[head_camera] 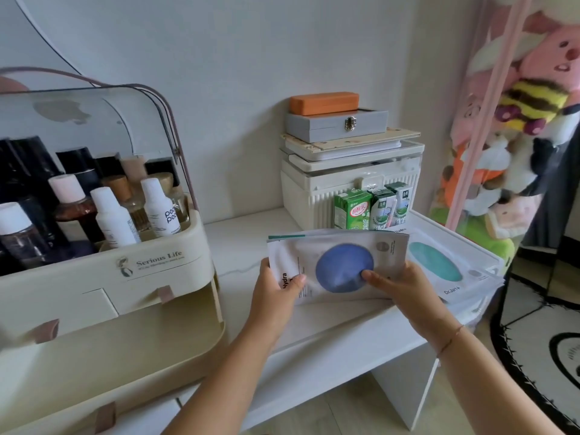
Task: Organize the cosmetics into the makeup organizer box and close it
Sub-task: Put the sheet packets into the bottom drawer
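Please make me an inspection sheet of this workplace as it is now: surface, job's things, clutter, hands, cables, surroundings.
Surface: white table, carrying the organizer, boxes and packets.
Job's things: organizer box at left, lid raised, bottles standing in its top tray; blue packet held in both hands; teal packet lying flat at right.
Clutter: milk cartons in front of a cream storage box; grey case and orange case stacked above it.
Hands: left hand and right hand both hold the blue packet, thumbs on its front.
Cables: nothing seen.
Surroundings: plush toys hanging at right; rug on the floor.
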Action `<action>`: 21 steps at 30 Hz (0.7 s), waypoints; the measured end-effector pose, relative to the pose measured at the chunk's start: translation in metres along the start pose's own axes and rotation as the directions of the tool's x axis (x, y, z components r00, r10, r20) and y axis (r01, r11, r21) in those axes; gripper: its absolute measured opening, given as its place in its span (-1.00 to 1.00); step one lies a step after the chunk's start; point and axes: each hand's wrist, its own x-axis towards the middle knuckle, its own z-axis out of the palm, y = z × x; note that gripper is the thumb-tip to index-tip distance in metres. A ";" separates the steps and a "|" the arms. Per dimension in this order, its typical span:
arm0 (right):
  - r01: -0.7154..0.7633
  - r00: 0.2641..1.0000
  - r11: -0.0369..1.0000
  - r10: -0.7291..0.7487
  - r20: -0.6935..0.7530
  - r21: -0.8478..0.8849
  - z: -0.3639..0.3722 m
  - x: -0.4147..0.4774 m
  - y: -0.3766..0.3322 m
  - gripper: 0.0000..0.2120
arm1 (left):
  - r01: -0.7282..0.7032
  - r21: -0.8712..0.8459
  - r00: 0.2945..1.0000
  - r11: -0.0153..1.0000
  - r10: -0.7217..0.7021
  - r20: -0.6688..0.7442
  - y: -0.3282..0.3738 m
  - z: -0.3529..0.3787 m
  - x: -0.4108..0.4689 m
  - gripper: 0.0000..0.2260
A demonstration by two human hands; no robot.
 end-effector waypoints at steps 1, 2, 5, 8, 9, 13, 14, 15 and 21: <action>0.007 1.000 1.000 -0.007 -0.011 0.003 0.001 -0.003 -0.002 -0.84 | -0.006 0.032 1.000 0.999 0.007 -0.018 0.004 -0.001 -0.003 -0.72; 0.016 1.000 1.000 -0.015 -0.017 0.022 0.002 -0.007 -0.005 -0.84 | -0.030 0.062 0.999 0.998 0.033 -0.041 0.010 -0.004 -0.007 -0.72; 0.041 0.999 0.989 -0.043 0.009 0.141 0.013 -0.025 -0.028 -0.83 | -0.178 0.087 0.977 0.980 0.187 -0.102 0.036 -0.023 -0.031 -0.72; 0.089 0.992 0.966 -0.107 0.064 0.243 0.041 -0.049 -0.058 -0.69 | -0.294 0.061 0.938 0.954 0.301 -0.175 0.053 -0.062 -0.066 -0.69; 0.116 0.988 0.964 -0.135 0.068 0.238 0.056 -0.057 -0.067 -0.65 | -0.307 0.091 0.922 0.947 0.320 -0.219 0.056 -0.078 -0.077 -0.66; 0.150 0.986 0.988 -0.152 0.072 0.031 0.132 -0.081 -0.079 -0.47 | -0.201 0.277 0.835 0.940 0.312 -0.453 0.045 -0.149 -0.105 -0.56; 0.117 0.991 0.993 -0.117 0.070 -0.009 0.152 -0.085 -0.077 -0.37 | -0.148 0.313 0.809 0.938 0.297 -0.507 0.041 -0.166 -0.110 -0.56; 0.088 0.994 0.995 -0.085 0.065 -0.047 0.170 -0.090 -0.076 -0.30 | -0.097 0.345 0.786 0.934 0.284 -0.549 0.037 -0.182 -0.114 -0.57; 0.291 0.956 0.904 -0.262 0.131 -0.312 0.225 -0.112 -0.063 -0.78 | -0.024 0.526 0.823 0.850 0.315 -0.472 0.016 -0.242 -0.139 -0.78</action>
